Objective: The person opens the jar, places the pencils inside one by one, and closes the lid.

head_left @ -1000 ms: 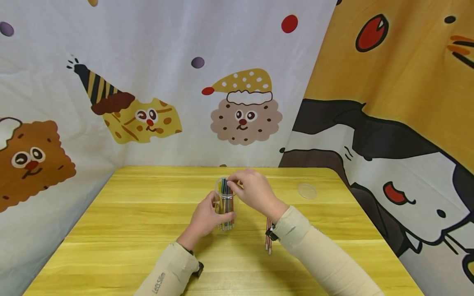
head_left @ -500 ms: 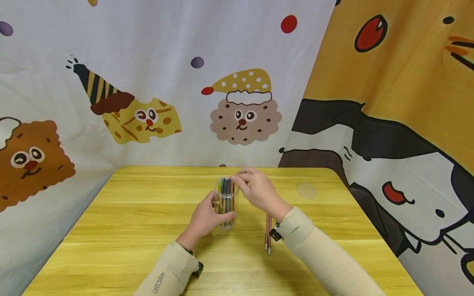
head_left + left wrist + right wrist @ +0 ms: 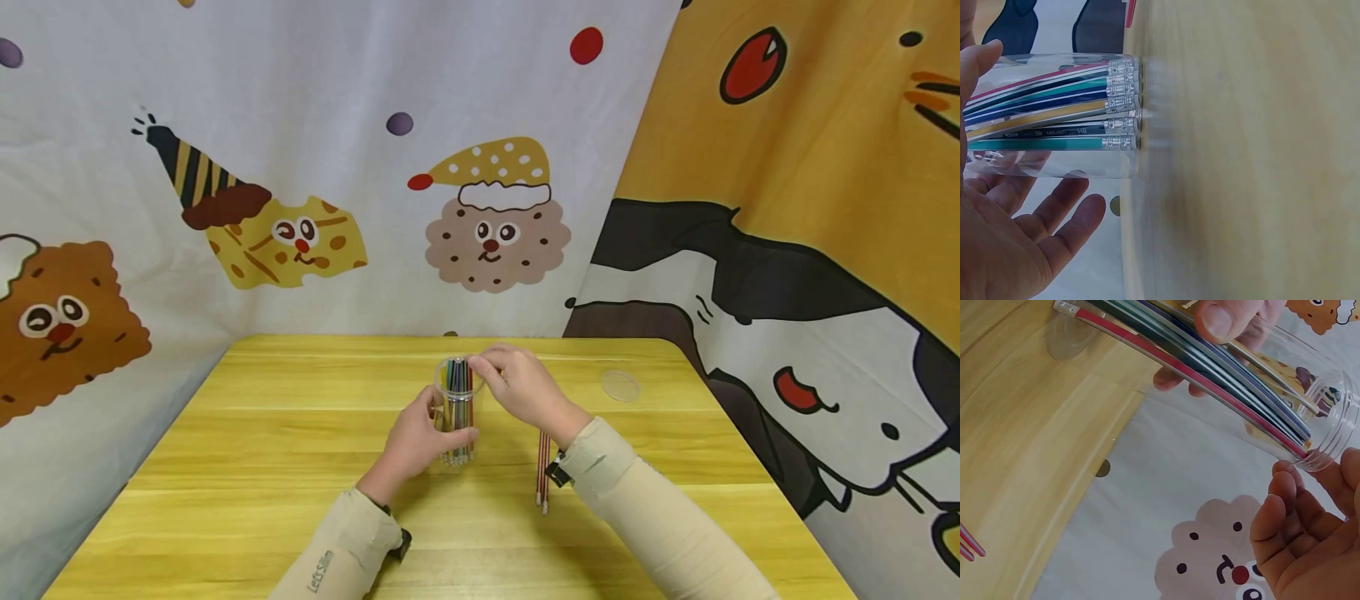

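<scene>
A clear plastic jar (image 3: 441, 385) stands upright on the table, holding several pencils (image 3: 1041, 125) in green, blue, yellow and red with their eraser ends down. My left hand (image 3: 415, 433) grips the jar's side, its thumb across the front; lower fingers spread apart in the left wrist view. At the jar's mouth, the thumb and forefinger of my right hand (image 3: 525, 387) pinch the top end of a red pencil (image 3: 1172, 362) by the rim. The fingertips partly hide that end. The other right fingers are curled beside the jar.
Two red-striped pencils (image 3: 542, 479) lie on the wooden table (image 3: 300, 467) beneath my right forearm, partly hidden. A round clear lid (image 3: 621, 386) lies at the back right. A cartoon-printed cloth (image 3: 322, 125) hangs behind the table's far edge.
My right fingers have shifted slightly right, from over the jar's mouth to its right rim, and the red pencil's top has moved with them. My left hand and the jar have stayed put.
</scene>
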Demonstrator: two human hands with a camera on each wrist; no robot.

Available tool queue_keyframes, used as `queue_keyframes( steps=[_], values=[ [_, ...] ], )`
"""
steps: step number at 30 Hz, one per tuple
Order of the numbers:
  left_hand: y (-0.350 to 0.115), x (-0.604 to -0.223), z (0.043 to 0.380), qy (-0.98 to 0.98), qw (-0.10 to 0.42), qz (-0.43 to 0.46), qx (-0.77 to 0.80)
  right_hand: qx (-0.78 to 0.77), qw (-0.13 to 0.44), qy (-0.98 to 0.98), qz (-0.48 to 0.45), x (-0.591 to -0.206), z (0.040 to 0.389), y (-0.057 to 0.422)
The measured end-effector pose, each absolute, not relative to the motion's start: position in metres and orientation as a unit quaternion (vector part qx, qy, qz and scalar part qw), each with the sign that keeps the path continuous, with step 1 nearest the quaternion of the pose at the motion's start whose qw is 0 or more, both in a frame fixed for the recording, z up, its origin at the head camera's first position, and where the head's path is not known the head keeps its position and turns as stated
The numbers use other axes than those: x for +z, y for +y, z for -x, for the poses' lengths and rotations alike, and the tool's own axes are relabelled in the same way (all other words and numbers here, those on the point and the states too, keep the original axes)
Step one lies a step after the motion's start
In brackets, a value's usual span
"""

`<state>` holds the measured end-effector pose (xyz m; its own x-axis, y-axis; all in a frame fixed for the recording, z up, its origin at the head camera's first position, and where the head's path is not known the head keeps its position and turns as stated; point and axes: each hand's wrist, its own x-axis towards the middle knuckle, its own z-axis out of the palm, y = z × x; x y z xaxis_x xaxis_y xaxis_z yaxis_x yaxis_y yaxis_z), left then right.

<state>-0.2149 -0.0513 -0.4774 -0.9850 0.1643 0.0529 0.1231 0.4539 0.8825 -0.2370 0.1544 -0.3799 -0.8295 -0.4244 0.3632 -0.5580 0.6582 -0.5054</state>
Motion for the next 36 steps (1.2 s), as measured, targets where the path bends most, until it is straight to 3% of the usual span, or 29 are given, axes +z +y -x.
queue_keyframes(
  steps=[8,18,23,27,36],
  values=[
    [-0.052,-0.478,0.216,0.852,0.024,-0.083,0.516,0.331,0.113,-0.894,-0.282,-0.383,0.239,0.157],
    [-0.051,-0.479,0.216,0.853,0.027,-0.083,0.515,0.385,0.033,-0.882,-0.269,-0.378,0.239,0.167],
    [-0.05,-0.479,0.216,0.855,0.027,-0.082,0.511,0.388,0.034,-0.892,-0.229,-0.38,0.242,0.184],
    [-0.049,-0.48,0.215,0.854,0.03,-0.08,0.513,0.357,0.028,-0.917,-0.177,-0.398,0.249,0.209],
    [-0.05,-0.48,0.216,0.855,0.028,-0.079,0.512,0.265,-0.072,-0.959,-0.064,-0.452,0.258,0.263]
  ],
)
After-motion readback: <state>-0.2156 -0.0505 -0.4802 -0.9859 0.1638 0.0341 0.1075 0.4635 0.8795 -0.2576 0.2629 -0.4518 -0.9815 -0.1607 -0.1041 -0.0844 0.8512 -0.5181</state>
